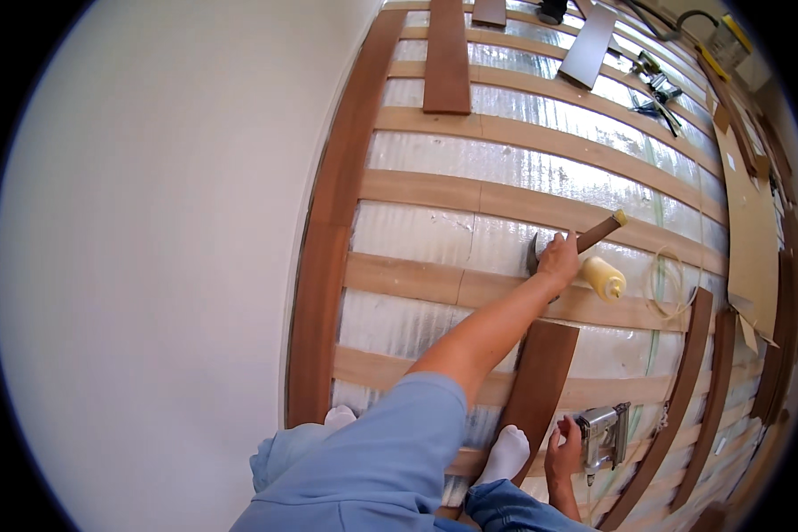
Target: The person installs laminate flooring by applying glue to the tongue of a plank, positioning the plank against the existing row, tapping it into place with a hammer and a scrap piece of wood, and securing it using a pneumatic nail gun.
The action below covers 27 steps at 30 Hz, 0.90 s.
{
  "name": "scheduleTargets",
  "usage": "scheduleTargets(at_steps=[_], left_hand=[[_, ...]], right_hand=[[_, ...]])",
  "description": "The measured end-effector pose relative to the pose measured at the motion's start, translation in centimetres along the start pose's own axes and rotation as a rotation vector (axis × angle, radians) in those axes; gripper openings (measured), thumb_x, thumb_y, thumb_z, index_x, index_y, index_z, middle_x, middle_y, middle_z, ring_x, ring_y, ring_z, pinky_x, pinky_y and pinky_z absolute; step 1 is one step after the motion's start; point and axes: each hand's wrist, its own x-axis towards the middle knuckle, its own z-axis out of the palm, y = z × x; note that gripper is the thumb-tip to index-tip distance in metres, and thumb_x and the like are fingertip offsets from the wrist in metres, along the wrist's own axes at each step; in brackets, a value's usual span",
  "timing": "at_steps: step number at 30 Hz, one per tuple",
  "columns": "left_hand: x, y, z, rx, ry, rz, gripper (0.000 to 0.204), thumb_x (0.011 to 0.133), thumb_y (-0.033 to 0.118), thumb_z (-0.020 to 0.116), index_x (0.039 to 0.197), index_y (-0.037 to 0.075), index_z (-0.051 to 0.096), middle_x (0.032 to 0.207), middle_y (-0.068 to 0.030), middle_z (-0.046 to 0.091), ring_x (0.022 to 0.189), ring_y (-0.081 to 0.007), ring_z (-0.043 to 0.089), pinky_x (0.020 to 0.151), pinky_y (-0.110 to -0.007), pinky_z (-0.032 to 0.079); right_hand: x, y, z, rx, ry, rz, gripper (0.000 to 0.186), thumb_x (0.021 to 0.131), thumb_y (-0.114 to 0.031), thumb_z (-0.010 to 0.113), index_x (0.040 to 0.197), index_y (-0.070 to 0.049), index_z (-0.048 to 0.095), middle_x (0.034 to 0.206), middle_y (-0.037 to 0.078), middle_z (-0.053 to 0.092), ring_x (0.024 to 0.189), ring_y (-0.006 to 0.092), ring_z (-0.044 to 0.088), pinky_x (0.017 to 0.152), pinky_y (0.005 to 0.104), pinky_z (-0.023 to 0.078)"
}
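My left hand (559, 264) grips a hammer (598, 233) with a brown handle and a dark curved head, over the slatted floor. Just right of it lies a yellow squeeze bottle (605, 278). At lower right, my right hand (563, 448) has its fingers loosely curved and apart at the back end of a silver nail gun (601, 436); whether they touch it is unclear. A brown board (541, 363) runs beneath my left arm, beside my white-socked foot (505, 454).
Pale battens (417, 186) cross silvery sheeting. Brown planks (332, 266) lie along the white wall (151, 266) and near the top. A coiled hose (669, 279), cardboard (749, 266), more tools (656, 97) and loose boards (718, 399) occupy the right side.
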Motion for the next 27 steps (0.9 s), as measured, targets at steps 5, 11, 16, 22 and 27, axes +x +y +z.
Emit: scheduleTargets(at_steps=[5, 11, 16, 22, 27], left_hand=[[0.4, 1.5, -6.1, -0.008, -0.266, 0.216, 0.026, 0.095, 0.016, 0.059, 0.116, 0.002, 0.064, 0.117, -0.0254, 0.068, 0.112, -0.0438, 0.066, 0.096, -0.051, 0.053], [-0.8, -3.2, -12.8, 0.326, -0.474, 0.492, 0.030, 0.092, 0.017, 0.060, 0.119, 0.006, 0.068, 0.115, -0.0210, 0.072, 0.111, -0.0402, 0.067, 0.097, -0.050, 0.054], [-5.0, -13.5, -17.5, 0.274, -0.575, 0.425, 0.034, 0.095, 0.018, 0.061, 0.127, 0.008, 0.068, 0.119, -0.0168, 0.072, 0.112, -0.0376, 0.066, 0.099, -0.047, 0.052], [-8.3, -10.5, -17.0, 0.283, -0.729, 0.452, 0.032, 0.096, 0.016, 0.060, 0.126, 0.009, 0.068, 0.111, -0.0134, 0.073, 0.106, -0.0343, 0.068, 0.091, -0.045, 0.055], [-10.7, -8.5, -13.1, 0.198, -0.745, 0.418, 0.049, 0.097, 0.013, 0.057, 0.146, 0.017, 0.054, 0.112, -0.0126, 0.073, 0.101, -0.0308, 0.069, 0.088, -0.044, 0.056]], right_hand=[[-7.3, 3.2, 0.1, -0.076, 0.015, 0.159, 0.032, 0.094, -0.004, 0.064, 0.125, 0.001, 0.062, 0.108, 0.016, 0.067, 0.099, 0.0301, 0.066, 0.091, 0.0401, 0.053], [-16.7, 10.4, 2.4, 0.008, -0.197, 0.549, 0.044, 0.089, -0.012, 0.071, 0.128, 0.003, 0.058, 0.111, 0.020, 0.066, 0.103, 0.0319, 0.066, 0.092, 0.0414, 0.053], [-14.9, 2.7, 4.1, 0.117, -0.104, 0.648, 0.042, 0.093, -0.021, 0.075, 0.124, 0.001, 0.059, 0.110, 0.022, 0.070, 0.103, 0.0361, 0.069, 0.092, 0.0438, 0.054], [-16.2, 4.1, 2.2, -0.131, -0.137, 0.709, 0.047, 0.094, -0.033, 0.075, 0.120, 0.004, 0.062, 0.106, 0.023, 0.073, 0.099, 0.0363, 0.071, 0.088, 0.0431, 0.055], [-15.8, 2.3, 2.3, 0.054, -0.163, 0.613, 0.050, 0.094, -0.035, 0.075, 0.118, 0.007, 0.063, 0.105, 0.021, 0.073, 0.097, 0.0319, 0.071, 0.087, 0.0402, 0.055]])
